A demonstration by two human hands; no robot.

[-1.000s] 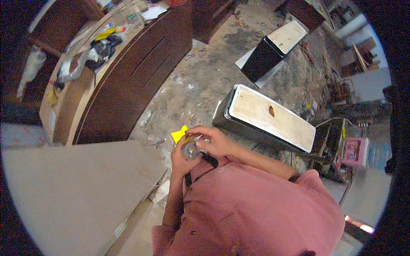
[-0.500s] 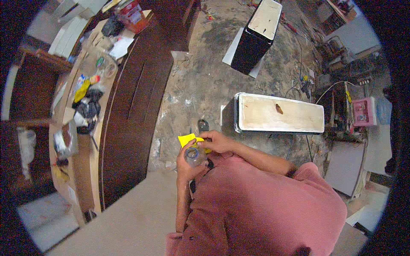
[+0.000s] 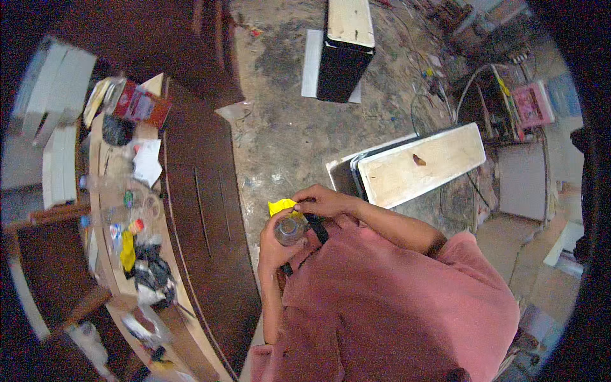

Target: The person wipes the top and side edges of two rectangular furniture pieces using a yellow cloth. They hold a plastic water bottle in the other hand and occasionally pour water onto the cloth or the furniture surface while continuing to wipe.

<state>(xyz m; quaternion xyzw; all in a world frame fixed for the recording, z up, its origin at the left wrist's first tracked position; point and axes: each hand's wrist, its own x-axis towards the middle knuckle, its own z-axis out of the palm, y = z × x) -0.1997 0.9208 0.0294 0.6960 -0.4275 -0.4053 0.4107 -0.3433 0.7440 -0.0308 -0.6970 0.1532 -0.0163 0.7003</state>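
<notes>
My left hand [image 3: 272, 248] is wrapped round a clear, round container [image 3: 291, 230], which looks like a plastic bottle or jar seen from one end. Just beyond it a crumpled bright yellow piece [image 3: 280, 205] sticks out; whether it is cloth or paper I cannot tell. My right hand [image 3: 323, 201] pinches the near right side of this yellow piece, fingers bent and pressed together. Both hands are close together in front of my chest, over the floor. The lower part of the container is hidden by my left hand and shirt.
At left stands a long dark brown cabinet [image 3: 203, 210], beside a cluttered wooden ledge with a red container [image 3: 145, 105] and a black plastic bag [image 3: 154, 275]. Ahead are two long black boxes with cream faces, one near [image 3: 423, 163] and one farther [image 3: 350, 24]. Cables lie at right.
The whole view has turned, so the cabinet and boxes sit differently in it. My right hand has shifted slightly over the yellow piece, of which less shows. My left hand keeps hold of the container.
</notes>
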